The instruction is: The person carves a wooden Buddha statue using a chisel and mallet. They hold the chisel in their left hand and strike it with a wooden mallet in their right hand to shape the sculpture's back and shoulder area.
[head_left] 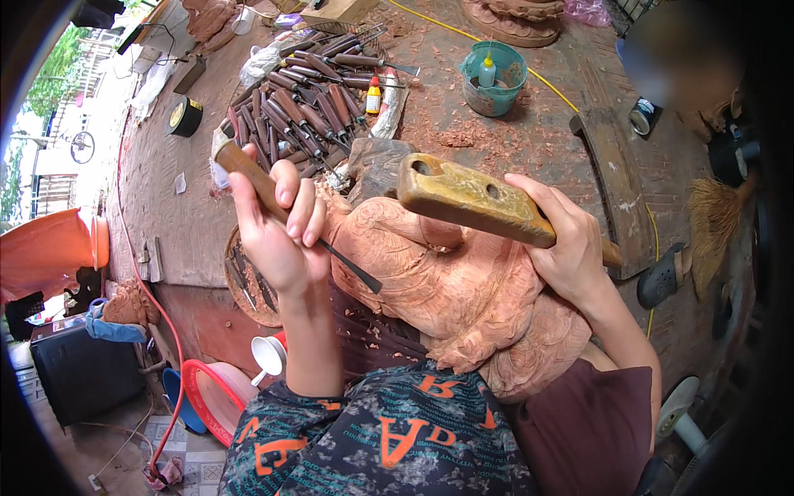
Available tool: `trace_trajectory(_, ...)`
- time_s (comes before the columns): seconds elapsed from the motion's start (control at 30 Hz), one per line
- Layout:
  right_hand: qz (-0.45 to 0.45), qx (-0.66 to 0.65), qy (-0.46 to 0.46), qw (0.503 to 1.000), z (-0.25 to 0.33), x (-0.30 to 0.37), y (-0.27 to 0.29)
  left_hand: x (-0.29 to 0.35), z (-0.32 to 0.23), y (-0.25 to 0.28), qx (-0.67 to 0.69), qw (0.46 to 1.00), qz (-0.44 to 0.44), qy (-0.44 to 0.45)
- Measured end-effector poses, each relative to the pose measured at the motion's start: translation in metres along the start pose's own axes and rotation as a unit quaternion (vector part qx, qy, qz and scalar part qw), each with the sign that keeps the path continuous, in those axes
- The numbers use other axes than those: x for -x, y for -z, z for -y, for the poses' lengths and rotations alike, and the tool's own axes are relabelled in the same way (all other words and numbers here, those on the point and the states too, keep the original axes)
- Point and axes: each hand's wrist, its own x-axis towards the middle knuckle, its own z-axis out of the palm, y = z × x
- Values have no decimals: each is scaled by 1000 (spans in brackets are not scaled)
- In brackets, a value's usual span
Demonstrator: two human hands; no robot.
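Note:
My left hand (285, 236) is raised, its fingers wrapped round the wooden handle of a chisel (252, 178). The chisel's dark flat blade slants down to the right, over the near left side of a reddish wood carving (480, 306). This rounded, figure-like carving rests against my lap, with carved folds across its surface. Above it my right hand (566, 236) grips a worn yellow-brown wooden mallet (471, 197), a long block with two holes in its top face. The mallet hides part of the carving. I cannot tell whether the blade touches the wood.
Many chisels (306, 107) lie heaped beyond my left hand, beside a small yellow bottle (374, 97). A teal bucket (493, 78) stands farther back among shavings. A dark wood block (376, 165) sits behind the carving. A round tray (240, 285) with tools is at left.

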Motion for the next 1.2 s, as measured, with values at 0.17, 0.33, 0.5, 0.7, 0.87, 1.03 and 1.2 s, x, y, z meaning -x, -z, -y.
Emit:
trace_trajectory(0.17, -5, -28, -24, 999, -3, 2, 2, 14, -6, -10, -33, 999, 4, -17)
trace_trajectory(0.33, -1, -35, -26, 999, -6, 1, 1, 16, -6, -9, -53, 998, -23, 6)
trace_trajectory(0.5, 8, -39, -24, 999, -7, 0, 1, 18, -2, -9, -62, 996, -51, -39)
trace_trajectory(0.7, 16, -34, -22, 999, -7, -1, 3, 12, -6, -2, -42, 998, 8, -37)
trace_trajectory(0.87, 16, -43, -32, 998, -6, -1, 3, -2, -17, 4, -74, 995, -33, -53)
trace_trajectory(1.03, 21, -40, -37, 998, -8, -2, 3, -33, -46, 38, -77, 995, -67, -15)
trace_trajectory(1.2, 36, -38, -46, 998, -8, -2, 5, -80, -66, 102, -41, 989, -80, 116)
